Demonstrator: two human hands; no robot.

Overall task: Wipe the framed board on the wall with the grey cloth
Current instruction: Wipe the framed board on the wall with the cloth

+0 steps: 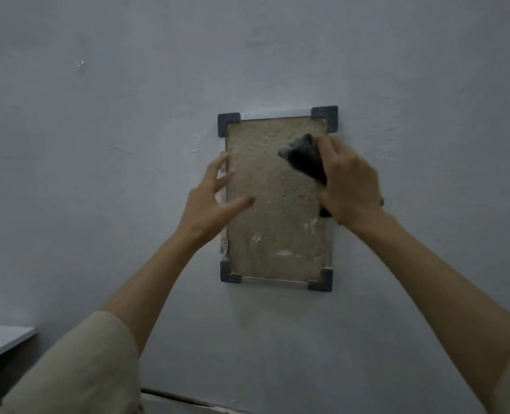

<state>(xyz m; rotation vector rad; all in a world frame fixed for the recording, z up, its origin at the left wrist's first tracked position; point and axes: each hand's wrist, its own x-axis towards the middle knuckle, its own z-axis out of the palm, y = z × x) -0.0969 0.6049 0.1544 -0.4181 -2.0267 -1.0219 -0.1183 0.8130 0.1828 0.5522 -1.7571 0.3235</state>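
Note:
A framed board [273, 234] hangs upright on the pale wall, with a rough beige face, a thin silver frame and dark grey corner caps. My right hand [349, 186] is shut on a dark grey cloth [303, 156], bunched and pressed against the board's upper right area. My left hand [215, 198] has its fingers spread, resting at the board's left frame edge, thumb over the beige face. It holds nothing.
The pale wall [98, 144] fills most of the view. A white shelf or table corner [3, 339] juts in at the lower left. A dark gap along the floor line [182, 398] runs below the board.

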